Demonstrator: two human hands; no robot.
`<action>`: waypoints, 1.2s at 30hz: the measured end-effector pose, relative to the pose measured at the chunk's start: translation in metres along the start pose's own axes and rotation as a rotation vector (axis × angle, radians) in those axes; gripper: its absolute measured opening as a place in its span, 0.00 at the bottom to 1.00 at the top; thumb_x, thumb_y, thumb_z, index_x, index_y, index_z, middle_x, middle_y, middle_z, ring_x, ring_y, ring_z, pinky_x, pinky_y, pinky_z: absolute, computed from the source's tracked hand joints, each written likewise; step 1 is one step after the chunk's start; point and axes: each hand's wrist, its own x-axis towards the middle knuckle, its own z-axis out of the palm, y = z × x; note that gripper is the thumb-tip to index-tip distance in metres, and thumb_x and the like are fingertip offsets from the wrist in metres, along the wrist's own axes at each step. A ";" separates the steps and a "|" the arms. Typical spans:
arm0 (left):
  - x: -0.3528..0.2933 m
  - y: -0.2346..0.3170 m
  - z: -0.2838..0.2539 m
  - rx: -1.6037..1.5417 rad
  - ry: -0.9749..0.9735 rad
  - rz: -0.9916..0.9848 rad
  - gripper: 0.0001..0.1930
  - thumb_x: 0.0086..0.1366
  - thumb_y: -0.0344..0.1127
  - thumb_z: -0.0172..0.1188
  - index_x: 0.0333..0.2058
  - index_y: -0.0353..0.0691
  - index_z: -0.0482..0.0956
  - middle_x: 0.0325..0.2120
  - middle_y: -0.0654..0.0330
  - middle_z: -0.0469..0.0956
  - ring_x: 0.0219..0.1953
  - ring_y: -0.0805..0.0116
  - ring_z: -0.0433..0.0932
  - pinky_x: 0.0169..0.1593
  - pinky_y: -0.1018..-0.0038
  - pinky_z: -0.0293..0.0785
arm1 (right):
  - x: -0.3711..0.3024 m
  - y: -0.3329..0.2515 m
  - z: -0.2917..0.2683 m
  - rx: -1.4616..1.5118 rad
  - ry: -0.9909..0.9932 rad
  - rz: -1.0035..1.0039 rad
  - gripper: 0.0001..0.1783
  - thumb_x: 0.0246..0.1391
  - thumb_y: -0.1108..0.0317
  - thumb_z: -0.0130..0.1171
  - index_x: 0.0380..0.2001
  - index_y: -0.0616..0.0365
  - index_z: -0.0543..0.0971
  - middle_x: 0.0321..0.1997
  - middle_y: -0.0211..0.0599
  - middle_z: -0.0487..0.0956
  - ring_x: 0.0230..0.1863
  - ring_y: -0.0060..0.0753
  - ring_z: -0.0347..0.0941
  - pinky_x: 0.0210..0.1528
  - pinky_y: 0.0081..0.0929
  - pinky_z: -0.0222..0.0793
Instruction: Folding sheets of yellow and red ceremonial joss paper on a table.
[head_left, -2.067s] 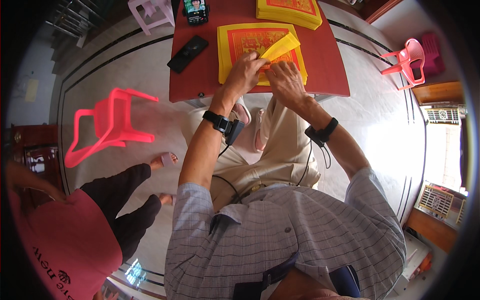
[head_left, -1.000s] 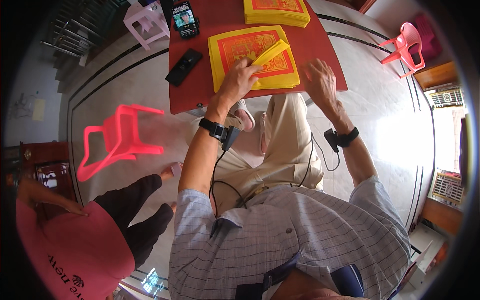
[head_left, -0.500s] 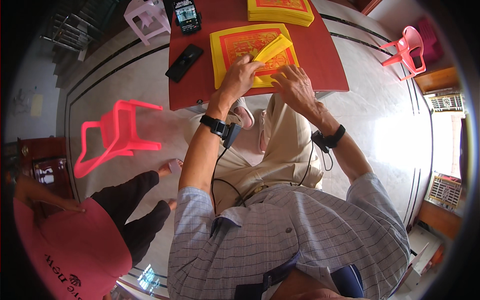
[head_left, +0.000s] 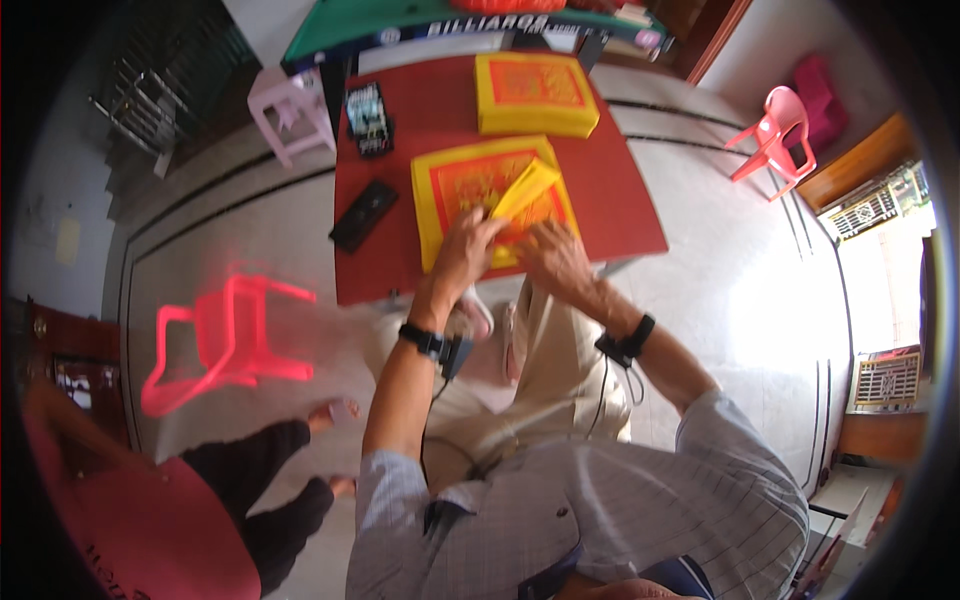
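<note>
On the red table lies a flat pile of yellow paper sheets (head_left: 430, 190) with a red printed square on top. A folded strip of yellow paper (head_left: 526, 192) rises slantwise over it, pointing away to the right. My left hand (head_left: 466, 250) is closed on the strip's near end, thumb and fingers pinching it. My right hand (head_left: 560, 262) rests over the pile's near right part, beside the strip, fingers bent and slightly apart; its fingertips are blurred, and no paper shows in its grip.
A thicker yellow stack (head_left: 540, 100) sits farther back on the red table (head_left: 625, 220). Left are a phone in a holder (head_left: 368, 118) and a black phone (head_left: 363, 215). Behind stands a green billiard table (head_left: 330, 30). A red chair (head_left: 225, 335) and a person in pink (head_left: 170, 520) are at left.
The whole view has tilted up, so the table sits lower and the billiard table has come into sight. My left hand keeps hold of the folded strip; my right hand stays beside it.
</note>
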 end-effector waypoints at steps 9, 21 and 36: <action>-0.020 0.008 0.009 -0.048 0.015 -0.021 0.25 0.58 0.15 0.60 0.54 0.38 0.84 0.45 0.43 0.80 0.50 0.41 0.80 0.54 0.55 0.80 | -0.021 0.002 -0.005 0.020 -0.109 0.054 0.14 0.52 0.63 0.72 0.42 0.52 0.84 0.43 0.36 0.79 0.50 0.43 0.76 0.52 0.43 0.70; 0.007 0.004 -0.001 -0.012 0.042 0.024 0.20 0.62 0.17 0.60 0.51 0.40 0.84 0.41 0.43 0.80 0.46 0.39 0.81 0.50 0.55 0.80 | -0.023 0.029 -0.042 0.077 0.070 0.347 0.07 0.60 0.66 0.64 0.37 0.54 0.88 0.42 0.39 0.84 0.47 0.50 0.80 0.50 0.46 0.76; -0.001 0.011 0.000 -0.052 0.037 -0.018 0.19 0.63 0.19 0.56 0.51 0.38 0.87 0.41 0.43 0.82 0.46 0.42 0.81 0.51 0.56 0.79 | -0.041 -0.032 -0.036 0.435 -0.197 0.445 0.22 0.59 0.68 0.66 0.57 0.57 0.81 0.46 0.54 0.85 0.45 0.59 0.83 0.48 0.49 0.79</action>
